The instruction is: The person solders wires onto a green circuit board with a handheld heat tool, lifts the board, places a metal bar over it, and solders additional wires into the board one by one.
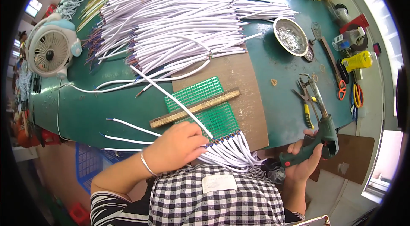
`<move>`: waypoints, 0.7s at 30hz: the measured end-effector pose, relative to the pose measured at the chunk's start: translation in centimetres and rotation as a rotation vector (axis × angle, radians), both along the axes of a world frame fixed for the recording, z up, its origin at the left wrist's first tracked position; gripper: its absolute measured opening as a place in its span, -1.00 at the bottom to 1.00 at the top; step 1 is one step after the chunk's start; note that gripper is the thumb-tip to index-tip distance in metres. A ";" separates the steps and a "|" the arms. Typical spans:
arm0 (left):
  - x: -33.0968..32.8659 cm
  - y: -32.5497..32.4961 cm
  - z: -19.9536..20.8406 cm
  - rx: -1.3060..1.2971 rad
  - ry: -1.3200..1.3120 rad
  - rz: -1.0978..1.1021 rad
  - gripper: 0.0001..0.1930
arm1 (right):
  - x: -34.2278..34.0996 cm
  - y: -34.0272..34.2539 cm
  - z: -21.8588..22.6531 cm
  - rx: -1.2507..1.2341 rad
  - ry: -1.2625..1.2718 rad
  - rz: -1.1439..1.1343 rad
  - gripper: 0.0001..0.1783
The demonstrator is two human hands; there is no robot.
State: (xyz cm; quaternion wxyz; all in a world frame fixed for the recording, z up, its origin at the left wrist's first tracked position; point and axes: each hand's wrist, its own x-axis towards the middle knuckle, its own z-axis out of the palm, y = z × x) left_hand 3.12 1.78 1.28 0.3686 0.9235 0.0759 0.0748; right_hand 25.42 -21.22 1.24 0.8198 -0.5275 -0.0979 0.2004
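Observation:
At the near edge of a perforated green circuit-board panel (218, 118), my left hand (183, 144) is closed at the end of a white cable (171, 96). That cable slants away across the panel; the exact pinch is hidden by my fingers. A wooden bar (194, 108) lies across the panel. Along its near edge, a row of white cables (237, 149) with bared wire ends hangs toward my checked apron. To the right, my right hand (305, 153) grips a green soldering gun (328, 134), its metal barrel pointing away and its tip apart from the panel.
Beyond the brown board (252, 98) lies a large heap of white cables (179, 29). A metal bowl (291, 36) holds silvery bits. Yellow-handled pliers (307, 113) lie beside the gun's barrel. A fan (49, 53) stands at left; bottles (358, 61) and scissors line the right edge.

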 end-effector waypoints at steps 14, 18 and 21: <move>23.0 9.3 -1.4 0.721 -0.288 0.343 -0.88 | -0.4 -1.4 -0.4 0.044 0.006 -0.061 -0.61; 24.6 10.8 -1.0 0.067 -0.351 0.337 -0.81 | -0.7 -0.9 -0.7 0.030 0.015 -0.069 -0.58; 24.5 9.8 7.3 -0.445 -0.713 0.154 -0.82 | -0.3 -1.1 -0.9 0.047 0.068 -0.102 -0.56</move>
